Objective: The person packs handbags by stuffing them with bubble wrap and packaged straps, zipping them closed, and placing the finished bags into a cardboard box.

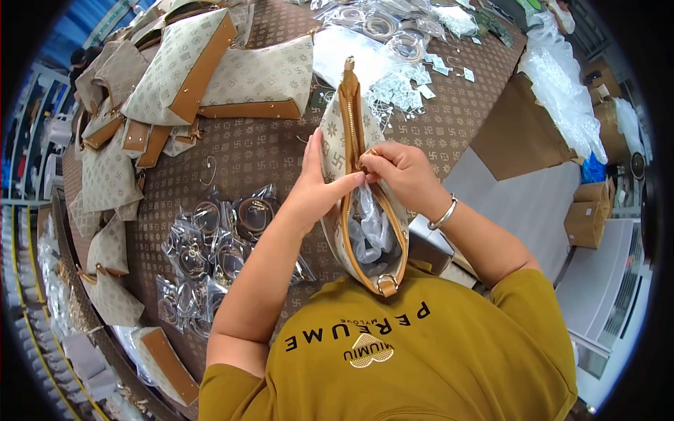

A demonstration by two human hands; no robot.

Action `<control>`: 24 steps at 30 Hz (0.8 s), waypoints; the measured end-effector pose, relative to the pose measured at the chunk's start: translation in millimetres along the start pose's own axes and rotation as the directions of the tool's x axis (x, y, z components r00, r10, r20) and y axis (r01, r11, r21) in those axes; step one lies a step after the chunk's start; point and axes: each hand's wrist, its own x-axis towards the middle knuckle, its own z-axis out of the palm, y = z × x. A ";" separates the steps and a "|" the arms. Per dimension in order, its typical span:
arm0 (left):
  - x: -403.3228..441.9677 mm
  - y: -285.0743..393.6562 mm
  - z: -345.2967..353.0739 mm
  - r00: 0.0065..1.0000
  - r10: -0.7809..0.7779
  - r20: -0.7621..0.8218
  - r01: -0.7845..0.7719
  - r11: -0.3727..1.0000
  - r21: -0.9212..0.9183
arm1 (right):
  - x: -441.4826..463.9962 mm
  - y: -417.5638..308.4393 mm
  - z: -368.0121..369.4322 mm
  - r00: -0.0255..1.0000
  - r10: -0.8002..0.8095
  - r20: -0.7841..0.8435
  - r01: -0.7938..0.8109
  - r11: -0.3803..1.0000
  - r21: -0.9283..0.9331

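A beige patterned handbag (333,149) with tan trim stands against my body, its opening facing up. Its brass zipper (351,119) is closed along the far half and parted along the near half. Clear plastic wrap (372,224) shows inside the gap. My left hand (314,188) grips the bag's left side, fingers along the outside and thumb on the zipper edge. With fingers pinched together, my right hand (404,175) holds the zipper pull near the bag's middle; the pull is mostly hidden. A metal D-ring (387,284) sits at the near end.
More patterned handbags (256,77) are heaped at the table's left and back. Bagged straps (210,245) lie left of my left arm. White tags (400,88) and clear packets (379,27) cover the back. A cardboard box (523,126) with plastic wrap stands right.
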 end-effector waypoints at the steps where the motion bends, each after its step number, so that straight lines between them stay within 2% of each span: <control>1: -2.3 -1.3 3.5 0.997 -0.069 0.022 0.071 0.984 -0.163 | 2.7 -3.0 1.2 1.000 0.012 0.006 -0.012 1.000 0.014; 2: -2.3 -3.6 4.0 0.998 -0.066 0.013 0.067 0.984 -0.168 | 4.1 -5.3 2.6 1.000 0.023 0.011 -0.023 0.999 0.027; 5: 3.0 -8.9 4.1 0.998 -0.044 -0.042 0.046 0.998 0.051 | 3.9 -8.8 6.8 1.000 0.011 0.013 -0.010 0.999 -0.038; 6: 3.2 -7.2 5.7 0.998 -0.039 -0.045 0.042 0.998 0.051 | 3.3 -9.1 7.7 1.000 0.005 0.006 -0.005 0.998 -0.064; 7: 2.9 -4.8 8.8 0.996 -0.033 -0.081 0.047 0.984 0.174 | 1.7 -8.0 8.4 1.000 0.001 0.004 -0.001 0.998 -0.065; 9: 2.1 -0.2 15.9 0.990 -0.010 -0.143 0.068 0.909 0.411 | -3.5 -2.8 10.3 0.986 -0.165 0.028 0.166 0.946 -0.279; 10: 2.5 -0.2 18.8 0.990 -0.006 -0.142 0.064 0.909 0.411 | -5.8 -1.5 10.9 0.968 -0.244 0.055 0.246 0.892 -0.380; 11: 2.8 -1.8 21.7 0.989 0.022 -0.149 0.047 0.895 0.443 | -8.4 -1.0 10.9 0.968 -0.247 0.054 0.248 0.890 -0.382; 14: -1.8 -2.3 24.4 0.983 0.079 -0.164 0.016 0.860 0.511 | -15.8 0.1 8.2 0.851 -0.433 0.296 0.522 0.646 -0.557; 15: -5.7 0.8 24.1 0.987 0.083 -0.140 0.002 0.853 0.522 | -16.9 -2.6 5.7 0.849 -0.438 0.294 0.525 0.645 -0.556; 18: -16.6 10.9 25.8 0.993 0.090 -0.079 -0.034 0.843 0.537 | -23.5 -14.4 -6.4 0.863 -0.296 0.409 0.490 0.689 -0.535; 19: -21.7 13.0 23.4 0.994 0.092 -0.054 -0.052 0.863 0.502 | -24.2 -13.9 -7.3 0.867 -0.290 0.404 0.483 0.689 -0.540; 22: -28.3 10.2 22.4 0.995 0.094 -0.014 -0.079 0.902 0.425 | -19.6 -12.2 -3.1 0.975 -0.102 0.199 0.179 0.891 -0.418; 23: -28.1 1.8 25.5 0.995 0.098 -0.023 -0.073 0.858 0.508 | -20.0 -10.2 -1.9 0.974 -0.098 0.204 0.177 0.891 -0.417; 24: -29.4 -5.2 28.2 0.995 0.100 -0.032 -0.062 0.807 0.588 | -21.1 -7.5 0.0 0.933 -0.174 0.316 0.324 0.791 -0.519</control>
